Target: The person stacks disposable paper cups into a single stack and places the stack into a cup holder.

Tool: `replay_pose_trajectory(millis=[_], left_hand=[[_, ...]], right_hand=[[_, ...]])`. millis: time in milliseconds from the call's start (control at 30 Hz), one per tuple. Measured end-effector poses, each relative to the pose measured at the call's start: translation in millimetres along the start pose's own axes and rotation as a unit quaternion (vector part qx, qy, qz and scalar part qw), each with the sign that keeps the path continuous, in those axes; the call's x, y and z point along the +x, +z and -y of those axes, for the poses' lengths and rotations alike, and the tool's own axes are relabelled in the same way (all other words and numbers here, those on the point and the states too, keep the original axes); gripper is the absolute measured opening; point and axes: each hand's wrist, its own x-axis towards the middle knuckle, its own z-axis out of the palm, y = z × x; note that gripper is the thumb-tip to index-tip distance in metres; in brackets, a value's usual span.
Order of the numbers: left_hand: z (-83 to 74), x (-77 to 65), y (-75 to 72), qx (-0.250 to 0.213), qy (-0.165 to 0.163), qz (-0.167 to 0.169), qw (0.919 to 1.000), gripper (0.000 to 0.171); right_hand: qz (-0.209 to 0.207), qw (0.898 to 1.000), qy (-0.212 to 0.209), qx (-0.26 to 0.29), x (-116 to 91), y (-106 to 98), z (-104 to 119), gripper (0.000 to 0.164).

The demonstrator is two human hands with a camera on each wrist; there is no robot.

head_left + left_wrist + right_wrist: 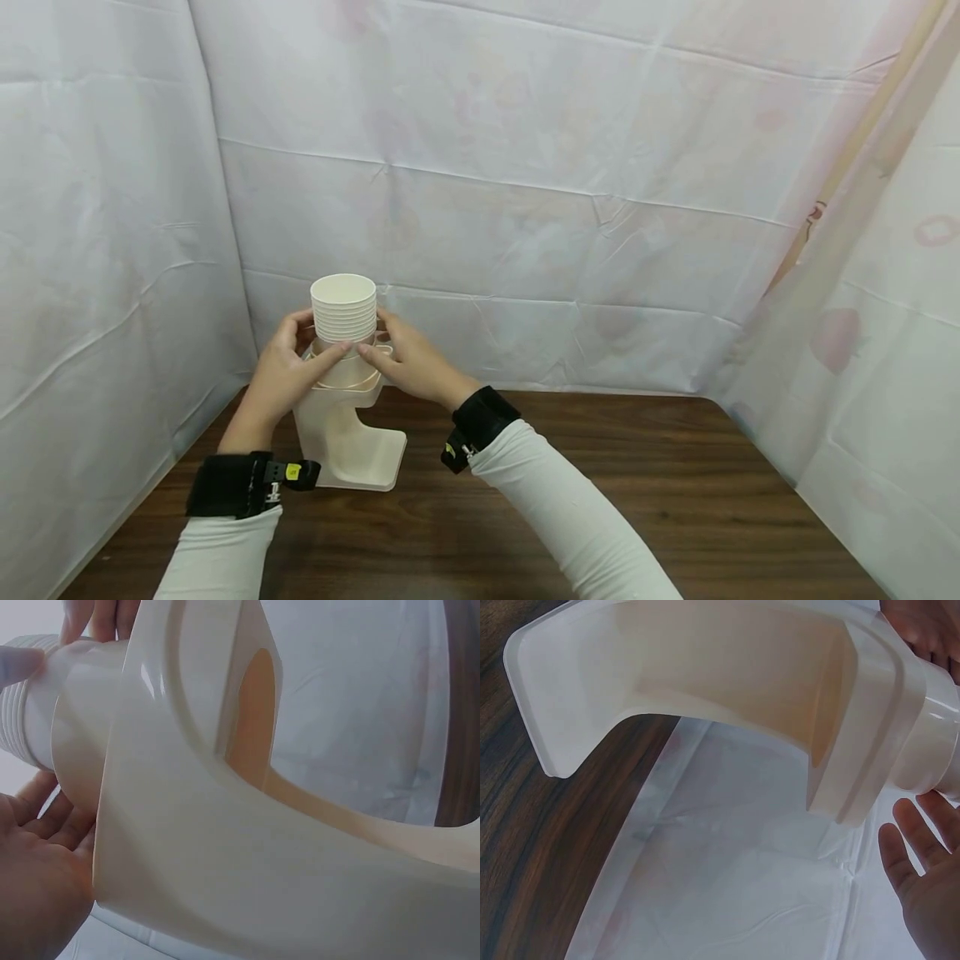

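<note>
A tall stack of white paper cups point(344, 315) stands upright in the round collar at the top of a cream plastic cup dispenser point(375, 458). My left hand point(281, 371) holds the stack from the left, thumb across the front and fingers round the side. From the right, my right hand point(416, 362) holds it too, its thumb close to the left one. The right wrist view shows the right hand's fingers point(922, 840) fairly straight beside the collar. In the left wrist view, the dispenser point(187, 825) hides part of the left hand point(45, 877).
The dispenser's foot rests on a dark wooden table point(600, 500), near its back left corner. White patterned sheets point(480, 208) hang behind the table and on both sides. A wooden pole point(847, 158) leans at the right.
</note>
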Motion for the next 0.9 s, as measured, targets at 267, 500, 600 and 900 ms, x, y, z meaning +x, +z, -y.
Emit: replay_pose_trajectory(millis=[267, 500, 600, 900], left_hand=[[3.2, -0.3, 0.8, 0.003, 0.010, 0.003, 0.9999, 0.083], [5.3, -0.2, -0.8, 0.010, 0.024, 0.010, 0.9996, 0.083], [5.1, -0.6, -1.1, 0.029, 0.019, 0.014, 0.9993, 0.081], [3.0, -1.0, -3.4, 0.024, 0.005, 0.018, 0.9995, 0.085]], right_hand=[[-0.003, 1.000, -0.023, -0.002, -0.3, 0.8, -0.9, 0.064], [0.008, 0.999, -0.047, -0.010, -0.5, 0.1, -2.0, 0.058], [0.011, 0.999, -0.035, -0.016, -2.3, 0.5, -3.5, 0.058], [0.023, 1.000, 0.008, -0.014, -1.7, -0.9, -5.6, 0.061]])
